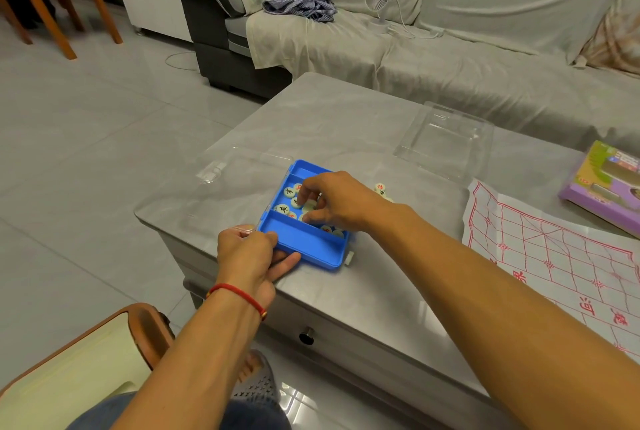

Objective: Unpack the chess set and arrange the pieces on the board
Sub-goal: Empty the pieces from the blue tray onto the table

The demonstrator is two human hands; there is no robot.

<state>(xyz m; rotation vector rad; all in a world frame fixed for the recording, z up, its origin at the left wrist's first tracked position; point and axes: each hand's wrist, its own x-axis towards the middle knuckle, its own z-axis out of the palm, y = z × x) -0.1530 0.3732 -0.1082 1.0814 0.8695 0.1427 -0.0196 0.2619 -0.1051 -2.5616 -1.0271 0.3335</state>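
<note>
Fingers of right hand [332,202] pinch a piece [309,205] inside blue tray [304,242]; left hand [251,253] grips its corner.

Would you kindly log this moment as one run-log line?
left hand: steadying blue plastic tray | right hand: picking round cream pieces | red-lined paper board: bare

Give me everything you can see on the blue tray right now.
The blue tray looks like moulded plastic, shallow and rectangular, lying flat near the table's front-left corner. A divider splits it: the near compartment is empty, the middle one holds round pale pieces with red or dark characters. The left hand grips its near-left corner; the right hand reaches into the pieces, fingers pinched around some.
</note>
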